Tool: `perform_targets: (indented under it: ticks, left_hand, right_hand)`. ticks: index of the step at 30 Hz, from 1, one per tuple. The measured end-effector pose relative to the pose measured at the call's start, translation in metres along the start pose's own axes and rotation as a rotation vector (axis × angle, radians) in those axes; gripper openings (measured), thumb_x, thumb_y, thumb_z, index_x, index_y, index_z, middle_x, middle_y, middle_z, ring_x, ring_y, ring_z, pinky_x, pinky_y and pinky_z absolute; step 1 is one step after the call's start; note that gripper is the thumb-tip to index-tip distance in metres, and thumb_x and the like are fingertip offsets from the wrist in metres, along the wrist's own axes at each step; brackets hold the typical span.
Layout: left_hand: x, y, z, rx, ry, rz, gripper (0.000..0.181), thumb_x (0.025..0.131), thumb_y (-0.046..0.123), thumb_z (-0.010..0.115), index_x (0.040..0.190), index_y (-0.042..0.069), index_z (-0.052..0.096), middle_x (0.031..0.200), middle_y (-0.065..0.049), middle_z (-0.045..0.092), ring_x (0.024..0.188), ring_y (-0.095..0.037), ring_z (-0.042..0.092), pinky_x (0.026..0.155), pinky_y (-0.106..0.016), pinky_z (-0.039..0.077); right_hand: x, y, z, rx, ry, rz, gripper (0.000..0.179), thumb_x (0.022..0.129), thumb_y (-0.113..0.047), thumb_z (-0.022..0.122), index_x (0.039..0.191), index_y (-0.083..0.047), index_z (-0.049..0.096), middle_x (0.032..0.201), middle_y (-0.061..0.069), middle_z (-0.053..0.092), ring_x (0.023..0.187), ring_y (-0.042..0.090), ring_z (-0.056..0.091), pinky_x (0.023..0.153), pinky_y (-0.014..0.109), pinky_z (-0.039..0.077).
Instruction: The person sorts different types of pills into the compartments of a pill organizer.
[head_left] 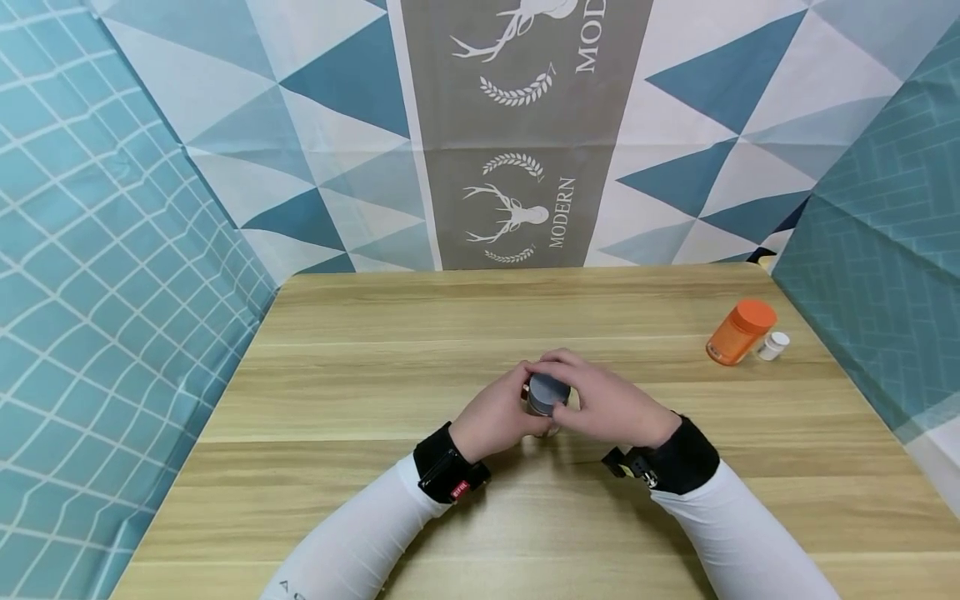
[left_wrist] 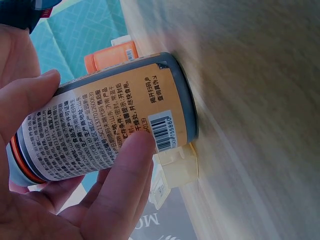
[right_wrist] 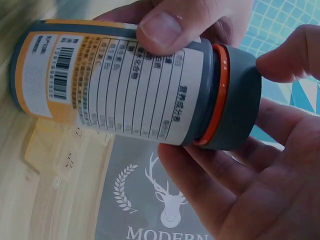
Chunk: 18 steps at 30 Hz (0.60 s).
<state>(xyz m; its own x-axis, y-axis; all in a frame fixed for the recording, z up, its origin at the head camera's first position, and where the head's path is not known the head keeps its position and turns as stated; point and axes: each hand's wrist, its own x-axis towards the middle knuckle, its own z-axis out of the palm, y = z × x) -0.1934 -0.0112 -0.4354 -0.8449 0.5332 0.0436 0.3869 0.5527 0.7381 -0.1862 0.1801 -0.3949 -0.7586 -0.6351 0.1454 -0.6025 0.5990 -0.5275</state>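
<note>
A dark grey supplement bottle [left_wrist: 95, 120] with an orange and white printed label stands upright on the wooden table, between the two hands. My left hand [head_left: 495, 417] grips the body of the bottle, thumb on one side and fingers on the other. At its top, my right hand [head_left: 618, 408] holds the grey screw cap [right_wrist: 240, 100], the thumb at the cap's edge and the fingers curled round its far side. An orange ring [right_wrist: 216, 95] shows just below the cap. Close behind the bottle is a translucent yellowish box [left_wrist: 177, 167] with lettered lids, hidden by the hands in the head view.
At the right side of the table [head_left: 337, 375] an orange jar [head_left: 738, 333] with an orange lid stands beside a small white bottle [head_left: 773, 345]. Patterned cloth walls [head_left: 337, 167] rise along the table's back and sides.
</note>
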Motion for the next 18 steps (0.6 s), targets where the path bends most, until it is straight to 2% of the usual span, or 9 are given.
perform_targets:
  ticks: [4, 8, 10, 12, 13, 15, 18]
  left_hand:
    - [0.0, -0.001, -0.001, 0.001, -0.003, -0.008, 0.057, 0.08, 0.027, 0.078, 0.127, 0.014, 0.048, 0.106, 0.004, 0.06, 0.087, -0.008, 0.055, 0.071, -0.025, 0.049]
    - [0.001, -0.001, 0.0, -0.003, -0.01, -0.014, 0.043, 0.079, 0.027, 0.078, 0.111, 0.018, 0.05, 0.096, 0.006, 0.06, 0.08, -0.01, 0.054, 0.065, -0.024, 0.047]
    - [0.001, -0.002, 0.0, -0.012, -0.015, -0.014, 0.04, 0.08, 0.027, 0.078, 0.106, 0.019, 0.05, 0.093, 0.006, 0.06, 0.077, -0.009, 0.054, 0.063, -0.023, 0.046]
    - [0.001, -0.002, 0.0, -0.021, -0.018, -0.011, 0.04, 0.079, 0.027, 0.078, 0.105, 0.019, 0.049, 0.091, 0.006, 0.059, 0.075, -0.01, 0.053, 0.061, -0.023, 0.045]
    - [0.001, -0.002, 0.0, -0.025, -0.018, -0.008, 0.04, 0.079, 0.027, 0.079, 0.104, 0.019, 0.048, 0.091, 0.005, 0.059, 0.074, -0.01, 0.053, 0.061, -0.023, 0.045]
    - [0.001, -0.002, 0.0, -0.032, -0.017, -0.006, 0.041, 0.079, 0.028, 0.079, 0.105, 0.019, 0.048, 0.092, 0.005, 0.059, 0.074, -0.01, 0.053, 0.06, -0.024, 0.046]
    - [0.002, -0.002, 0.0, -0.021, -0.008, -0.001, 0.047, 0.079, 0.028, 0.079, 0.115, 0.018, 0.049, 0.1, 0.006, 0.06, 0.081, -0.009, 0.055, 0.066, -0.025, 0.048]
  right_hand:
    - [0.002, -0.001, 0.004, -0.031, 0.064, 0.046, 0.048, 0.083, -0.021, 0.065, 0.13, -0.009, 0.058, 0.12, 0.001, 0.05, 0.091, 0.01, 0.052, 0.077, 0.033, 0.052]
    - [0.006, -0.004, 0.013, -0.073, 0.15, 0.191, 0.035, 0.085, -0.04, 0.067, 0.104, -0.012, 0.061, 0.097, 0.0, 0.052, 0.074, 0.011, 0.053, 0.062, 0.028, 0.05]
    - [0.007, -0.006, 0.018, -0.097, 0.186, 0.271, 0.041, 0.085, -0.052, 0.064, 0.094, -0.013, 0.057, 0.088, 0.001, 0.051, 0.065, 0.013, 0.051, 0.054, 0.027, 0.046]
    - [0.007, -0.007, 0.021, -0.118, 0.197, 0.322, 0.05, 0.087, -0.061, 0.058, 0.09, -0.012, 0.054, 0.084, 0.003, 0.051, 0.06, 0.016, 0.049, 0.048, 0.027, 0.042]
    - [0.006, -0.007, 0.021, -0.125, 0.2, 0.33, 0.053, 0.087, -0.064, 0.055, 0.091, -0.011, 0.054, 0.083, 0.004, 0.051, 0.059, 0.016, 0.049, 0.047, 0.027, 0.041]
    - [0.005, -0.007, 0.019, -0.126, 0.188, 0.307, 0.058, 0.091, -0.065, 0.048, 0.102, -0.009, 0.057, 0.093, 0.005, 0.054, 0.064, 0.016, 0.051, 0.051, 0.028, 0.044]
    - [0.003, -0.005, 0.012, -0.101, 0.153, 0.199, 0.052, 0.095, -0.054, 0.051, 0.122, -0.009, 0.056, 0.118, 0.005, 0.054, 0.09, 0.014, 0.056, 0.071, 0.034, 0.052]
